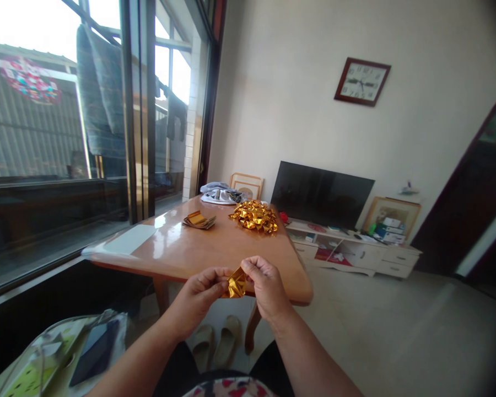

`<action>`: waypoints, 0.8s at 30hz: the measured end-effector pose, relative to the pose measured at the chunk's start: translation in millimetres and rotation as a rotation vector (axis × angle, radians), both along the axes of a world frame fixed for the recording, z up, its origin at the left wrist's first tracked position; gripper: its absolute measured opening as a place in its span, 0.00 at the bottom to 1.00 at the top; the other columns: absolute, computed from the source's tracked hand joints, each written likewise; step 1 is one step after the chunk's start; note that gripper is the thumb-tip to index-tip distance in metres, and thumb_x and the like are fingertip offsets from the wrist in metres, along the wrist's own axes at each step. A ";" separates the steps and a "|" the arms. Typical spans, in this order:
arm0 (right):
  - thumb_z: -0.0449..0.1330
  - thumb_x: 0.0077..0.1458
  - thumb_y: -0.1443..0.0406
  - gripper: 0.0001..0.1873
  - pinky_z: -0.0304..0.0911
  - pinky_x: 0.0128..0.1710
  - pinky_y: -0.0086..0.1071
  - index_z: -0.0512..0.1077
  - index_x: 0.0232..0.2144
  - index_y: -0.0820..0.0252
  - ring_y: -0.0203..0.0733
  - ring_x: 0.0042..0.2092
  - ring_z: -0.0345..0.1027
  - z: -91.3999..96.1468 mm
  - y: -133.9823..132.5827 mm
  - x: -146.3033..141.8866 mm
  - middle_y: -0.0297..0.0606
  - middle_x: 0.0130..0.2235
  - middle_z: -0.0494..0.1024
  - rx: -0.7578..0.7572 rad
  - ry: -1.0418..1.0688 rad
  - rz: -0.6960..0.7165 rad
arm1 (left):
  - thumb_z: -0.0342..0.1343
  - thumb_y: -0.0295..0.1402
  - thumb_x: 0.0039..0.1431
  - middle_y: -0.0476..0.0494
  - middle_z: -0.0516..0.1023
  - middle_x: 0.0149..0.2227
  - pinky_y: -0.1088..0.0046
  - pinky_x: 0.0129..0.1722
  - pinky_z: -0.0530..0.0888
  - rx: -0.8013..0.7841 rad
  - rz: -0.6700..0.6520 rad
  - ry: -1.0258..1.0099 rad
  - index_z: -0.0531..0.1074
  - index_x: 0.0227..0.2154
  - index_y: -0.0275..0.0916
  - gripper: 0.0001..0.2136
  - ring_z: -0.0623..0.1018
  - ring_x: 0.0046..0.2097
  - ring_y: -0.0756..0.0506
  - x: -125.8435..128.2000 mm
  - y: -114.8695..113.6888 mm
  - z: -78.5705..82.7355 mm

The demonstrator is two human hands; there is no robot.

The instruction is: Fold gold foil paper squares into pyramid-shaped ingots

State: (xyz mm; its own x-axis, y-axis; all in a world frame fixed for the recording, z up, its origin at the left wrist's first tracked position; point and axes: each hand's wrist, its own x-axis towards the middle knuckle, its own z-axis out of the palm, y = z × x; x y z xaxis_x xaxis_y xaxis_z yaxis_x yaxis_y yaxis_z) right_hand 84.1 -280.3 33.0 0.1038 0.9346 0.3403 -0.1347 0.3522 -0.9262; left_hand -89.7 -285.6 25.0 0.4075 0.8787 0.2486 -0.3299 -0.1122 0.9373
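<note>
Between my two hands, just off the table's near edge, is a partly folded piece of gold foil paper [237,285]. My left hand [201,295] pinches its left side between thumb and fingers. At its upper right, my right hand [265,284] grips the edge the same way. A heap of crumpled-looking folded gold foil pieces [255,216] lies farther back on the wooden table [182,253]. To the left of that heap rests a small stack of flat gold and brown paper sheets [199,220].
Folded clothes [221,193] lie at the table's far end. A white sheet [130,240] is by the window side. Lower left, a surface holds a dark tablet-like object [95,350]. Slippers [227,339] are on the floor below. A television [322,193] stands beyond on a white cabinet [355,255].
</note>
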 end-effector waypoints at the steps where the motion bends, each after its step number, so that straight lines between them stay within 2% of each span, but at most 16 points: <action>1: 0.66 0.54 0.55 0.14 0.55 0.32 0.29 0.74 0.28 0.60 0.35 0.30 0.57 -1.2 0.7 0.2 0.29 0.25 0.67 -0.005 0.006 0.003 | 0.66 0.37 0.57 0.41 0.82 0.41 0.67 0.47 0.73 -0.006 0.004 -0.004 0.78 0.47 0.37 0.16 0.79 0.43 0.42 -1.6 -0.1 0.4; 5: 0.67 0.52 0.56 0.13 0.53 0.32 0.30 0.74 0.28 0.59 0.35 0.29 0.56 -4.9 3.1 0.6 0.29 0.25 0.67 -0.042 0.077 0.045 | 0.68 0.35 0.55 0.40 0.82 0.43 0.66 0.47 0.74 -0.006 -0.013 -0.038 0.77 0.48 0.38 0.18 0.80 0.45 0.41 -7.7 -0.6 3.6; 8: 0.68 0.51 0.57 0.12 0.53 0.32 0.29 0.74 0.27 0.60 0.34 0.29 0.56 -4.2 4.7 1.3 0.29 0.25 0.67 -0.052 0.154 0.072 | 0.68 0.34 0.55 0.39 0.82 0.46 0.64 0.51 0.72 0.006 -0.059 -0.035 0.77 0.50 0.39 0.19 0.79 0.49 0.40 -13.9 0.1 4.2; 11: 0.69 0.51 0.58 0.12 0.52 0.32 0.29 0.74 0.27 0.60 0.33 0.29 0.55 -1.8 6.0 2.1 0.29 0.25 0.67 -0.048 0.193 0.080 | 0.68 0.33 0.54 0.38 0.81 0.48 0.64 0.53 0.70 0.025 -0.041 -0.006 0.77 0.51 0.39 0.20 0.78 0.51 0.40 -21.2 1.2 1.7; 16: 0.70 0.50 0.57 0.13 0.51 0.30 0.29 0.74 0.27 0.60 0.33 0.28 0.54 -2.5 9.1 0.2 0.28 0.25 0.66 -0.059 0.166 0.080 | 0.68 0.31 0.53 0.37 0.81 0.47 0.66 0.51 0.71 0.044 -0.024 0.004 0.77 0.50 0.37 0.20 0.79 0.48 0.41 -30.1 2.2 -2.8; 19: 0.70 0.50 0.54 0.15 0.50 0.29 0.29 0.74 0.28 0.60 0.33 0.27 0.53 -4.9 11.6 -2.7 0.28 0.24 0.66 -0.059 0.112 0.051 | 0.66 0.31 0.53 0.38 0.81 0.47 0.65 0.53 0.71 0.021 -0.014 0.009 0.78 0.48 0.37 0.18 0.79 0.49 0.40 -34.9 2.1 -4.5; 24: 0.67 0.53 0.54 0.15 0.50 0.29 0.29 0.74 0.29 0.60 0.34 0.28 0.54 -5.7 12.6 -12.4 0.29 0.24 0.66 -0.017 0.047 0.049 | 0.63 0.35 0.58 0.40 0.80 0.49 0.65 0.53 0.71 -0.031 0.078 0.050 0.77 0.47 0.39 0.14 0.78 0.51 0.40 -44.7 -1.2 -2.6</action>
